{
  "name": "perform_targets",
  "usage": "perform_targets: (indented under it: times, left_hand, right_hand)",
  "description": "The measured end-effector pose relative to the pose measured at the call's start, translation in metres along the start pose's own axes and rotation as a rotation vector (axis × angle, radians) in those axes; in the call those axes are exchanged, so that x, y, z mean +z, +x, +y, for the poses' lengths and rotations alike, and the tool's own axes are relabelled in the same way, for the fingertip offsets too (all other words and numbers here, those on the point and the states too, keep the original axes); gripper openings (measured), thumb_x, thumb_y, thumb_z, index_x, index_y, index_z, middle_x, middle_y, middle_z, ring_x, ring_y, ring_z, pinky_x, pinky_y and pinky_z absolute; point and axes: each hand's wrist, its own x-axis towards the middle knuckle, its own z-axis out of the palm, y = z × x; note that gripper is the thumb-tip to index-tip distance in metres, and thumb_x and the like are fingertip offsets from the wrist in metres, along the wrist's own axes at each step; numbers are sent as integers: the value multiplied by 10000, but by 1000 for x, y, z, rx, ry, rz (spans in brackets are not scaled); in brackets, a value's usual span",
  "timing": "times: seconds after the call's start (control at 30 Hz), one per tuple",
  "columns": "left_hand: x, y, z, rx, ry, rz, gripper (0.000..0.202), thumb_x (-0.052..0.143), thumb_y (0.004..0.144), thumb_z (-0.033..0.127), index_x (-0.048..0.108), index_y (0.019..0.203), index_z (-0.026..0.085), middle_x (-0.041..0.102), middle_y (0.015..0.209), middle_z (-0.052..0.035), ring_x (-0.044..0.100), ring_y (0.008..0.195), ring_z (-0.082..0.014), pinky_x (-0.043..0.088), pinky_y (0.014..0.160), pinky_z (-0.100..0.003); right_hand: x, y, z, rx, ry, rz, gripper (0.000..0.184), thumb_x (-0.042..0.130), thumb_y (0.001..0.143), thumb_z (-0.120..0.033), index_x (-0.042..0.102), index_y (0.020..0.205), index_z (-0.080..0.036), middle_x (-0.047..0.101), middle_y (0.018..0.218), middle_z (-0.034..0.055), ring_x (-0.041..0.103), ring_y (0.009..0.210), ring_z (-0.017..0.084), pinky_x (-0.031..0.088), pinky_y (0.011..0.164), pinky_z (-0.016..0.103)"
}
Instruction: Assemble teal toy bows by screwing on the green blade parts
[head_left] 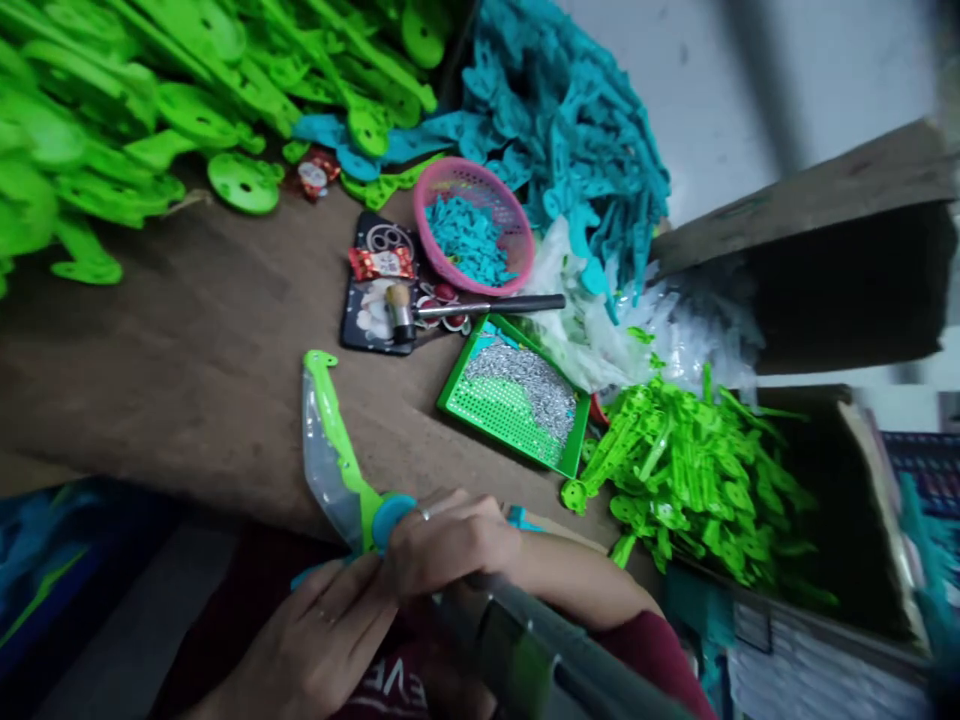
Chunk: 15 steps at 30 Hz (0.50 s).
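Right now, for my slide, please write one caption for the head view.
Left hand and right hand hold a green-and-blue plastic piece near a green tray.

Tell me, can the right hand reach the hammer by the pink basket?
Probably yes. Between the right hand and the hammer lie only table and the flat green tray, nothing tall. But that hand is gripping the green toy piece.
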Motion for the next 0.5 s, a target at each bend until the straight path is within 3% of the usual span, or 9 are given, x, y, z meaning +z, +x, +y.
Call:
perform_targets:
  times: [0.07,0.13,0.2,0.27,0.37,0.5]
  left_hand:
    - [0,4,0,4,34,-20,408,354,978,76,711,1139,191,753,1154,-46,626,1039,-215,418,916,-361]
    - [1,13,3,9,56,-37,400,382,973,82,700,1196,176,712,1276,-62,612,1122,-231,395,984,-375]
    - [6,25,8,24,66,-43,395,384,985,110,699,1217,164,688,1321,-72,600,1178,-239,372,1045,-387]
    - [12,35,11,52,78,-48,403,360,998,124,712,1194,140,697,1301,-83,601,1189,-246,366,1069,-402]
    - [19,43,12,75,79,-77,419,341,994,97,723,1164,114,709,1273,-90,610,1183,-251,370,1074,-412]
    - [19,41,11,13,52,-71,426,333,1008,110,702,1221,123,679,1330,-97,600,1225,-250,345,1130,-426]
  right_hand:
    - [-24,20,-4,-101,87,-13,227,577,927,-461,570,808,-268,583,521,-76,631,477,106,568,493,228]
    - [-50,41,-1,-220,82,232,168,574,892,-446,559,982,-305,512,535,-101,554,443,96,510,444,213]
    - [-72,59,11,-333,44,510,222,585,842,-421,529,1031,-319,437,531,-112,452,397,91,431,386,199]
    - [-84,70,30,-340,14,639,211,559,822,-407,516,1003,-307,401,518,-112,388,371,93,386,361,202]
    - [-87,74,52,-260,-11,657,251,562,796,-427,485,997,-297,408,509,-112,388,367,104,387,358,226]
    - [-85,71,58,-250,-15,592,259,559,830,-443,447,1028,-321,420,529,-116,425,385,112,410,383,243]
